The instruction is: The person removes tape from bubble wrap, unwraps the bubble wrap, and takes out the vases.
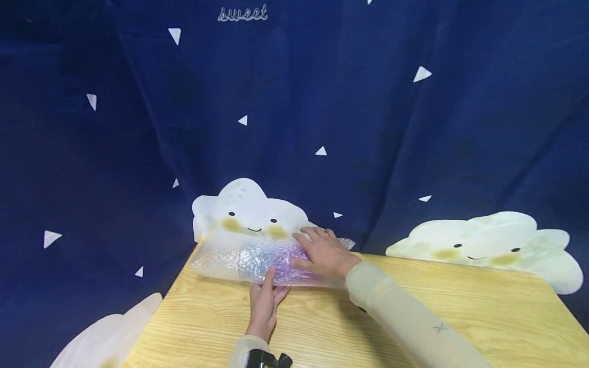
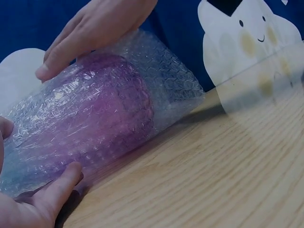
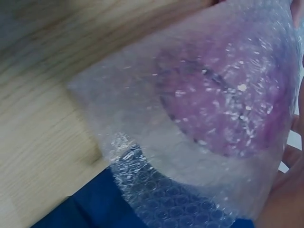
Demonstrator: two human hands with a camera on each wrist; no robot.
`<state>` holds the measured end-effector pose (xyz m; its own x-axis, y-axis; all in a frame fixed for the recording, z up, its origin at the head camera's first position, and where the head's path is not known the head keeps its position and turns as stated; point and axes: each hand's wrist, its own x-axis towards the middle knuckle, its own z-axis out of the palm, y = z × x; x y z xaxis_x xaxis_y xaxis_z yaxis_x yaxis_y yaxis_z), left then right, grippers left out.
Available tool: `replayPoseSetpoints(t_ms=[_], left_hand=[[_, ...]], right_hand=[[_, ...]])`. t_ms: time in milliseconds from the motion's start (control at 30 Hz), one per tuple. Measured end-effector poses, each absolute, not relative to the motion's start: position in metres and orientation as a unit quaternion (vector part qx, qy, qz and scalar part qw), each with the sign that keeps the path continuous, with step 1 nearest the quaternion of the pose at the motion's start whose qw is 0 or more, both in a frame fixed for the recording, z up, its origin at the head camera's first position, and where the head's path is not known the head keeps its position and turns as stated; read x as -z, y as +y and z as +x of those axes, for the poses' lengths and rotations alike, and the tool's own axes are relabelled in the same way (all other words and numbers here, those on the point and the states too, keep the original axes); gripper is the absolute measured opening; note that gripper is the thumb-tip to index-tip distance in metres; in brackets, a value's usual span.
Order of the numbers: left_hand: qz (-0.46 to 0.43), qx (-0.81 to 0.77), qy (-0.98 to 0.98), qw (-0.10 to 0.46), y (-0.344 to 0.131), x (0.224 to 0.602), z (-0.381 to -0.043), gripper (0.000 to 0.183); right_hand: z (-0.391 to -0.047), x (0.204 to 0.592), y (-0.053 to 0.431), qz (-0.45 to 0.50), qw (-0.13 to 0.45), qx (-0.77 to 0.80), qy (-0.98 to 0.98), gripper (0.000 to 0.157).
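Observation:
A clear bubble-wrap package [image 1: 262, 260] lies across the far part of the table, both hands on it. Through the plastic shows a rounded pink-purple thing [image 2: 109, 104] with a bluish part toward the left; its kind is hidden by the wrap. My left hand [image 1: 264, 304] pinches the near edge, thumb on top and fingers underneath. My right hand [image 1: 324, 253] rests over the package's right half from above, fingers spread toward the far edge and thumb on the upper face. Loose bubble wrap [image 3: 171, 199] extends past the pink end.
The light wood table [image 1: 451, 306] stretches to the right and toward me. Close behind its far edge hangs a dark blue curtain [image 1: 285, 76] printed with clouds and white triangles. A black wrist mount [image 1: 269, 359] sits on the left sleeve.

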<state>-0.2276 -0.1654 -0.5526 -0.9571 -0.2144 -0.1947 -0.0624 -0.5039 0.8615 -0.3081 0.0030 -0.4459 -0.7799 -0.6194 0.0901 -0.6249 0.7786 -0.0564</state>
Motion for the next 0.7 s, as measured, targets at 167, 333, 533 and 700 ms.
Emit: replayPoseSetpoints(t_ms=[167, 333, 533, 700], left_hand=[[0.142, 0.853, -0.5, 0.044, -0.164, 0.553, -0.228, 0.068], [0.137, 0.853, -0.501, 0.039, -0.163, 0.554, -0.23, 0.071], [0.142, 0.855, -0.498, 0.04, -0.163, 0.553, -0.228, 0.069], [0.137, 0.857, -0.495, 0.042, -0.164, 0.552, -0.228, 0.066]], right_hand=[[-0.314, 0.446, -0.003, 0.327, 0.022, -0.043, -0.944, 0.079], [-0.318, 0.447, -0.005, 0.309, 0.014, -0.047, -0.95, 0.082], [-0.32, 0.452, -0.006, 0.299, 0.006, -0.054, -0.953, 0.087], [-0.321, 0.456, -0.007, 0.281, -0.012, -0.062, -0.958, 0.094]])
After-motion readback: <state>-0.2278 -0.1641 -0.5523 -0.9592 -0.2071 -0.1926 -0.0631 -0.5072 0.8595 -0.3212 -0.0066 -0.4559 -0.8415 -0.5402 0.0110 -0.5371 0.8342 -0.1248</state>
